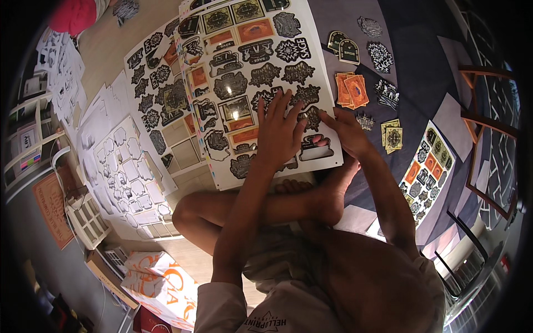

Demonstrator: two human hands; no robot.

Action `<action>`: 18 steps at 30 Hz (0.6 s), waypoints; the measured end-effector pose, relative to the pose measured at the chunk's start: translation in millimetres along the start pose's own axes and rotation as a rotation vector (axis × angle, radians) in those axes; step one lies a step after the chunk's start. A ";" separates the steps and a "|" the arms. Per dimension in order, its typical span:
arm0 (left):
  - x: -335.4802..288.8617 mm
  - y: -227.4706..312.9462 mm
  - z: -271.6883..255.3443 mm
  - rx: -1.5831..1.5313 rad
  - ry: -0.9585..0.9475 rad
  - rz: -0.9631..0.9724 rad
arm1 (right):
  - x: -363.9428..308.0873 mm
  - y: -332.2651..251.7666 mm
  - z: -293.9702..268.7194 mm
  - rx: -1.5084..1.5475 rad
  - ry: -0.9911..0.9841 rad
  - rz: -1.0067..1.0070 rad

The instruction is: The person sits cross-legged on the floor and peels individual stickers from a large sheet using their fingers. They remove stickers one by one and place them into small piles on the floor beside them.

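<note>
Sticker sheet [244,83] under both flat hands [311,133]

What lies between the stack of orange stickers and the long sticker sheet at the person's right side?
In the head view, between the orange sticker stack and the long sheet lie loose stickers on the dark mat: a black-and-white one and a small yellow-edged pile.

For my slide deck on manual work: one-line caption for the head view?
Seated cross-legged, a person presses the left hand on a sticker sheet while the right hand peels a sticker at its edge.
</note>
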State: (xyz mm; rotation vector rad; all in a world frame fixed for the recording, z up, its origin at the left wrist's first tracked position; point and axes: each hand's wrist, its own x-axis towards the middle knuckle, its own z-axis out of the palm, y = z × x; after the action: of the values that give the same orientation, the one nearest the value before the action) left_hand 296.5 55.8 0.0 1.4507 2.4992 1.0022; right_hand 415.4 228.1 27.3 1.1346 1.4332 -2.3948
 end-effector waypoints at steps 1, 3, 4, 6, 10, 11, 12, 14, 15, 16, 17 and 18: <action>-0.2 0.8 -1.3 0.000 0.000 0.000 | 0.2 1.6 -2.7 0.055 -0.028 -0.029; -0.8 3.8 -4.1 -0.004 0.010 -0.004 | -0.1 6.1 -10.8 0.045 -0.052 -0.020; -2.4 6.9 -5.7 -0.009 0.020 -0.008 | 0.5 9.3 -14.5 0.037 -0.042 0.008; -10.7 18.0 -9.2 -0.106 -0.014 -0.003 | 2.0 15.4 -20.8 0.017 -0.072 -0.006; -40.9 47.1 -16.0 -0.168 -0.200 0.138 | 3.8 19.6 -26.4 -0.028 -0.058 0.005; -46.7 51.8 -16.1 -0.108 -0.246 0.207 | 3.3 19.5 -25.7 0.000 -0.064 0.005; -49.4 53.6 -15.1 -0.071 -0.300 0.176 | 2.7 18.7 -24.6 0.025 -0.072 0.001; -51.7 53.3 -13.7 -0.076 -0.278 0.159 | 1.5 16.2 -21.6 0.061 -0.069 -0.003; -51.3 52.4 -13.2 -0.077 -0.275 0.146 | 0.4 15.2 -20.0 0.069 -0.057 0.000; -50.1 50.7 -13.5 -0.135 -0.271 0.128 | -0.3 14.1 -18.9 0.077 -0.045 0.002; -49.1 48.9 -15.3 -0.189 -0.275 0.105 | -1.2 13.2 -17.9 0.126 -0.033 -0.009; -47.3 46.9 -17.7 -0.242 -0.280 0.086 | -2.1 12.3 -17.2 0.176 -0.021 -0.021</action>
State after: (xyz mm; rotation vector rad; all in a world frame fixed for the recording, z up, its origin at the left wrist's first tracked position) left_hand 350.7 24.9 29.3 1.5137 2.0609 0.9948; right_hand 431.7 234.7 15.4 1.1321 1.2547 -2.5815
